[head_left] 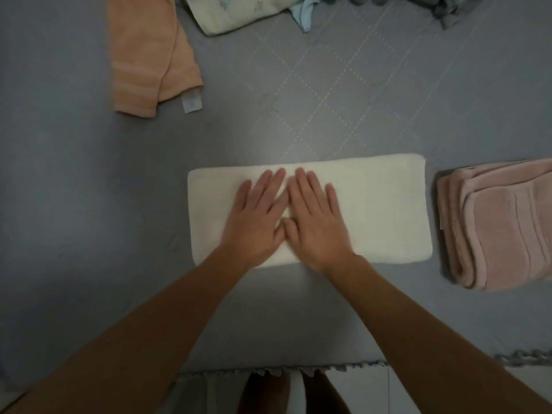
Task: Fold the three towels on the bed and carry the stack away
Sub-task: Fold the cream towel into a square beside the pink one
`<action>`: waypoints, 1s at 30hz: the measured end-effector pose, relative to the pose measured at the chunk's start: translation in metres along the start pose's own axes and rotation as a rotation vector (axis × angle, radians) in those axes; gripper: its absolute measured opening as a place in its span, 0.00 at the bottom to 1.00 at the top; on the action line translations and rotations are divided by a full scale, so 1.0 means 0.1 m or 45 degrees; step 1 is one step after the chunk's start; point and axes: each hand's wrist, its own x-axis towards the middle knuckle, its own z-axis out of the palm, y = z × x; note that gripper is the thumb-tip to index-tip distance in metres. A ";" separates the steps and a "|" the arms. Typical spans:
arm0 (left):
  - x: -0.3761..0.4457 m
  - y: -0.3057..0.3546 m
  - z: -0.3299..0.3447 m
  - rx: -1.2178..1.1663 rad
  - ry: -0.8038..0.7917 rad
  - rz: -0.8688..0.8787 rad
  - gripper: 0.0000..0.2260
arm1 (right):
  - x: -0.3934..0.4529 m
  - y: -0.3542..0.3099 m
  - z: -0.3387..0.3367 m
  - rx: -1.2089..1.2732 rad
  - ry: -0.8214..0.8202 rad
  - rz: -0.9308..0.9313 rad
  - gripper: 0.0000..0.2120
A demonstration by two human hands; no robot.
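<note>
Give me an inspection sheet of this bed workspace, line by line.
Surface: grey quilted bedspread, smooth, with a frilled near edge.
Job's things: white towel folded into a long rectangle at centre; pink towel folded at the right, apart from it; peach towel loosely doubled at far left, not yet neatly folded.
Clutter: pale printed cloth and a dark grey bundle at the far edge.
Grippers: left hand and right hand lie flat, side by side, palms down on the white towel, gripping nothing.
Cables: nothing seen.
Surroundings: pale floor below the bed's edge.
</note>
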 end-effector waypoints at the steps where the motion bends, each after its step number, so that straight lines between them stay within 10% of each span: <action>1: -0.02 -0.13 0.08 0.006 0.026 -0.043 0.28 | -0.02 0.17 0.06 -0.058 -0.002 -0.003 0.33; 10: -0.27 -0.64 0.02 -0.246 0.086 -0.669 0.33 | -0.51 1.30 -0.31 -0.209 0.010 0.486 0.36; 15: -0.42 -0.63 -0.28 -0.811 0.220 -1.126 0.38 | -0.60 0.65 -0.44 -0.144 -0.009 0.512 0.40; 20: -0.62 -0.61 -0.48 -1.901 0.008 -1.534 0.13 | -0.70 -0.44 -0.36 0.037 -0.133 0.239 0.44; 26: -0.61 -0.41 -0.88 -2.458 -0.332 -1.389 0.04 | -0.81 -1.13 -0.30 0.284 -0.021 0.162 0.45; 30: -0.60 -0.12 -1.19 -2.580 -0.360 -0.940 0.08 | -0.86 -1.10 -0.46 0.755 0.379 0.408 0.22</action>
